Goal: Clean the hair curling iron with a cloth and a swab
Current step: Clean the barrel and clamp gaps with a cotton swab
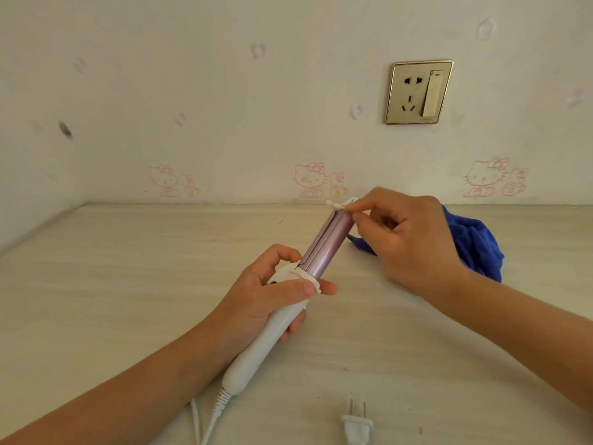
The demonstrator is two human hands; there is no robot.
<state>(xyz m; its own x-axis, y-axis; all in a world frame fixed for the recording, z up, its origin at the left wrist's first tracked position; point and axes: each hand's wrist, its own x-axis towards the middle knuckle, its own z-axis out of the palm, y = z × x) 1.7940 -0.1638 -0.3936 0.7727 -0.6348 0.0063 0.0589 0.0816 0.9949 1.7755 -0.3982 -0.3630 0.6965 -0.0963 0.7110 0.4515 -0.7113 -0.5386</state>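
Observation:
The curling iron (327,244) has a pink barrel and a white handle and is held tilted, tip pointing up and away. My left hand (272,297) grips the handle just below the barrel. My right hand (407,239) pinches a white cotton swab (337,205) between thumb and forefinger, its tip lying at the far end of the barrel. A crumpled blue cloth (475,245) lies on the table behind my right hand, partly hidden by it.
The iron's white cord (205,422) runs off the bottom edge, and its unplugged white plug (356,425) lies on the pale table (128,284) near the front. A wall socket with a switch (418,91) sits on the wall above.

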